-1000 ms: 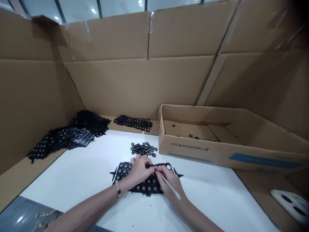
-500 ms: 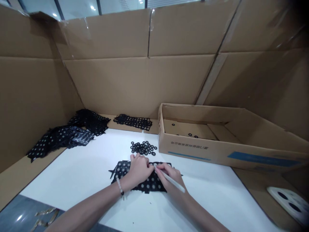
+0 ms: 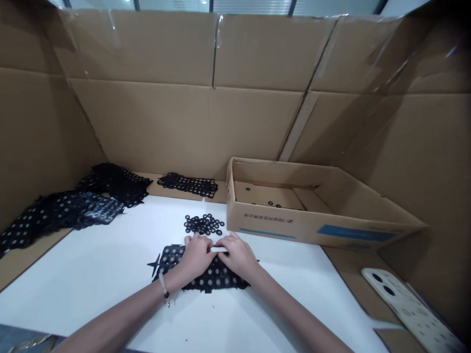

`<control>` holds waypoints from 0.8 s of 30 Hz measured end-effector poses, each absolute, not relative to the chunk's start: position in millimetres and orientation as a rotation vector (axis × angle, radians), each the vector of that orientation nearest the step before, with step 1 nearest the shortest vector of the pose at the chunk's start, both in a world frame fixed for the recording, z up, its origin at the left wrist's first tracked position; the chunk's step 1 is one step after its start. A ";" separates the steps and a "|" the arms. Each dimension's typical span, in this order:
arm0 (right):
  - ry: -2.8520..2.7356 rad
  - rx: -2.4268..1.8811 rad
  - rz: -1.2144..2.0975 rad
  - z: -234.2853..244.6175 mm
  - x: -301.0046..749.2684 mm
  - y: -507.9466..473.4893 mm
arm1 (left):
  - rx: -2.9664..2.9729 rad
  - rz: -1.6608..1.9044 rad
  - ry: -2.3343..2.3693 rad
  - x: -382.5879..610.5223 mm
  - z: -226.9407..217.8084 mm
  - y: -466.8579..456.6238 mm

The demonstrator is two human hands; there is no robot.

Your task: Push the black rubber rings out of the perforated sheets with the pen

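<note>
A black sheet of round rings with pale centres (image 3: 209,281) lies on the white tabletop in front of me. My left hand (image 3: 196,259) is closed over the sheet's upper middle, fingers curled at its far edge. Beside it, my right hand (image 3: 238,256) is closed round a white pen-like stick (image 3: 219,249), whose visible part lies level between both hands. Its tip and the spot under my fingers are hidden. Just beyond my hands sits a pile of loose black rings (image 3: 204,224).
Black perforated sheets are heaped at the left (image 3: 55,213), with another bunch (image 3: 189,185) along the back. A low cardboard box (image 3: 272,226) at the right holds a few rings. A phone in a pale case (image 3: 412,304) lies far right. Tall cardboard walls (image 3: 147,122) surround the table.
The white stick has swung from slanting back over my right hand to lying level between both hands. My right hand has turned, its fingers now at the sheet's far edge. The view has shifted right.
</note>
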State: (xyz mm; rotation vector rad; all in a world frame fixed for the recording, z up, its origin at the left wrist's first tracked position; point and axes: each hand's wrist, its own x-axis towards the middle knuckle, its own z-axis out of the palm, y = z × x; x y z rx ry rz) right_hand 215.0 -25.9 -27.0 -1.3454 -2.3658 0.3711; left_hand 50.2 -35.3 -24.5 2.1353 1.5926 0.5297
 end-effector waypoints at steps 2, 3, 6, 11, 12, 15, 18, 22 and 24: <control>-2.309 -1.419 0.340 -30.3 212.4 -27.7 | 2.175 0.551 1.556 50.2 -22.8 -34.9; -2.286 -1.459 0.323 -31.2 212.0 -28.5 | 2.209 0.563 1.528 50.3 -21.4 -35.1; -2.231 -1.573 0.279 -31.7 212.7 -30.7 | 2.312 0.619 1.410 50.1 -17.6 -35.3; -2.224 -1.577 0.237 -26.7 213.7 -35.4 | 2.121 0.780 1.261 47.1 -24.4 -27.2; -2.225 -1.565 0.232 -25.5 213.3 -36.4 | 2.069 0.800 1.257 46.3 -27.3 -24.6; -2.217 -1.528 0.219 -22.9 212.2 -38.5 | 1.993 0.793 1.249 43.0 -33.9 -16.9; -2.205 -1.498 0.205 -21.7 213.3 -37.9 | 1.957 0.693 1.194 38.4 -35.1 -10.5; -2.224 -1.471 0.270 -17.7 221.3 -31.9 | 1.916 0.615 1.130 32.5 -32.0 -4.2; -2.233 -1.432 0.351 -13.2 226.8 -29.0 | 1.901 0.613 1.115 30.9 -30.6 -2.7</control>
